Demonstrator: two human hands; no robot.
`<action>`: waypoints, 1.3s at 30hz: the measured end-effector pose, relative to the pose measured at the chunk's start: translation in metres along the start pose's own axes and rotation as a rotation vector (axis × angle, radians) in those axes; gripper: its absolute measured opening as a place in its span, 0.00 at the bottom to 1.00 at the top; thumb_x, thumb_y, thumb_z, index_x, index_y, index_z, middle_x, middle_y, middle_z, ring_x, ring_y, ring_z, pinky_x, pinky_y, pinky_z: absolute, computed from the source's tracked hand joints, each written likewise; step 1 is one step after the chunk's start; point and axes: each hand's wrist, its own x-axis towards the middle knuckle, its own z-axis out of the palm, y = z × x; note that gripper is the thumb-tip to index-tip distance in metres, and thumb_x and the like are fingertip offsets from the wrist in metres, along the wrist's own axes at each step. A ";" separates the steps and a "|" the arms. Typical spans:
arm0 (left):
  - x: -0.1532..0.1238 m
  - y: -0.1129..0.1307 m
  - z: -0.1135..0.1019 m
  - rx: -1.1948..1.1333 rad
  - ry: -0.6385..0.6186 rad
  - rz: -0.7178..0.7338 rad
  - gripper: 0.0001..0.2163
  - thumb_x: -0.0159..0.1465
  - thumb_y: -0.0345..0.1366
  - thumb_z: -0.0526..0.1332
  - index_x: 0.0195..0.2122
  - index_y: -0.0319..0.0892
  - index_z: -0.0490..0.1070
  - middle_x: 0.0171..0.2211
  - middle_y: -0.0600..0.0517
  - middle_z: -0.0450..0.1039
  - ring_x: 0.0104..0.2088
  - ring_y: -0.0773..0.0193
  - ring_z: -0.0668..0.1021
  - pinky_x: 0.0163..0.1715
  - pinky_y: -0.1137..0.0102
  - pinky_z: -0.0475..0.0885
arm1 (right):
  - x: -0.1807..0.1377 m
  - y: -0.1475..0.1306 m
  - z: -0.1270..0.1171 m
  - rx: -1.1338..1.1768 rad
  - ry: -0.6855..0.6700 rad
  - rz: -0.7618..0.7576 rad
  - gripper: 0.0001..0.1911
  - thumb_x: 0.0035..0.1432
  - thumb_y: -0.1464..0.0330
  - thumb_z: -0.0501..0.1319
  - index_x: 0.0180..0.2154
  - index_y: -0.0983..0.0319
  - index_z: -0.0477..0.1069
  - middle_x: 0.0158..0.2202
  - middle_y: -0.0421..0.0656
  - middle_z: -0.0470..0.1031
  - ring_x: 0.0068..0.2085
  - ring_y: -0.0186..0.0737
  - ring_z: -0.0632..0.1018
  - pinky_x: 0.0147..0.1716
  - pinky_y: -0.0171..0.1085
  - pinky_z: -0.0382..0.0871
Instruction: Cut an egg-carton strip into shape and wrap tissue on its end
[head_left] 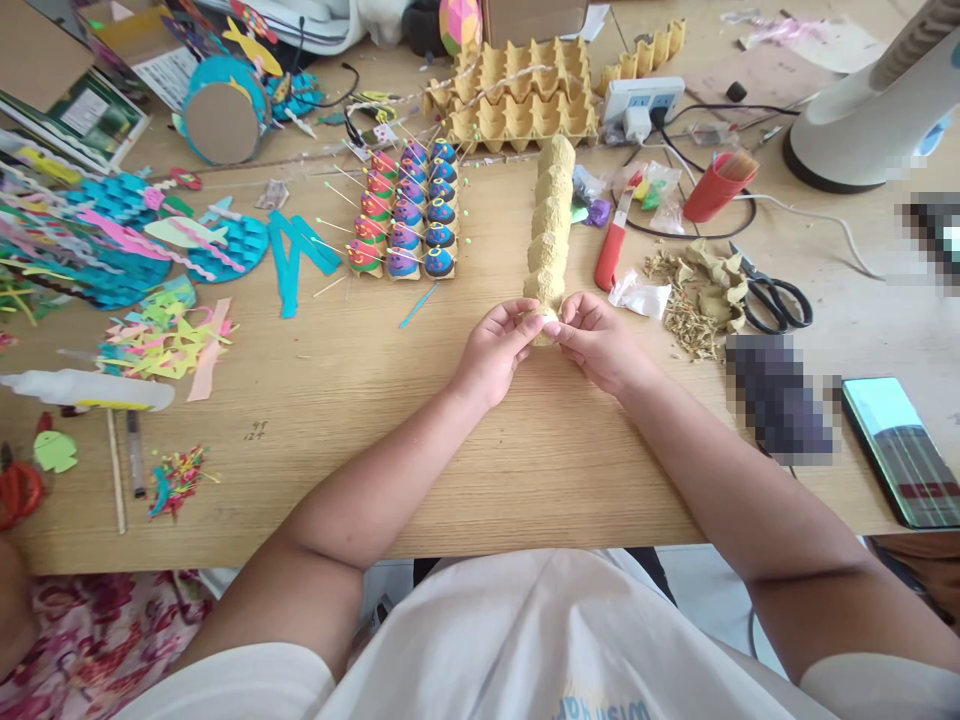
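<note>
A pale yellow strip of egg carton lies lengthwise away from me on the table, its row of cups facing up. My left hand and my right hand meet at its near end, both closed in a pinch. Between the thumbs, on the nearest cup, is a small white lump that looks like modelling clay; the fingers partly cover it. An open packet of white clay lies to the right of the strip.
Painted egg-carton caterpillars stand in rows left of the strip. Scissors, a red-handled knife, carton scraps and a phone lie right. Egg trays and a power strip sit behind; a glue bottle lies left.
</note>
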 end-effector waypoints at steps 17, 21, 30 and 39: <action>0.001 0.004 0.003 -0.065 -0.011 -0.029 0.18 0.49 0.32 0.84 0.38 0.44 0.82 0.32 0.57 0.83 0.26 0.77 0.74 0.21 0.79 0.58 | 0.002 0.003 -0.001 0.065 0.013 -0.004 0.33 0.44 0.56 0.86 0.32 0.57 0.63 0.25 0.31 0.68 0.25 0.26 0.65 0.20 0.30 0.52; 0.000 0.004 0.003 -0.054 -0.010 -0.035 0.15 0.53 0.29 0.81 0.39 0.44 0.82 0.33 0.57 0.83 0.26 0.78 0.73 0.20 0.79 0.56 | 0.003 0.005 -0.003 0.042 0.022 0.003 0.33 0.47 0.55 0.85 0.32 0.57 0.62 0.24 0.30 0.67 0.22 0.24 0.59 0.18 0.32 0.46; 0.001 0.004 0.001 -0.087 -0.044 -0.076 0.13 0.57 0.31 0.81 0.41 0.46 0.82 0.37 0.57 0.83 0.34 0.75 0.79 0.30 0.79 0.68 | 0.000 -0.001 -0.003 0.069 -0.001 0.023 0.32 0.46 0.57 0.86 0.33 0.57 0.64 0.25 0.30 0.66 0.23 0.25 0.60 0.19 0.31 0.47; 0.003 0.004 -0.003 -0.096 -0.047 -0.091 0.09 0.62 0.29 0.76 0.42 0.47 0.85 0.40 0.57 0.85 0.35 0.75 0.80 0.31 0.80 0.71 | -0.001 -0.003 -0.010 0.164 -0.062 0.114 0.27 0.50 0.60 0.84 0.35 0.58 0.67 0.27 0.30 0.66 0.23 0.25 0.59 0.21 0.31 0.52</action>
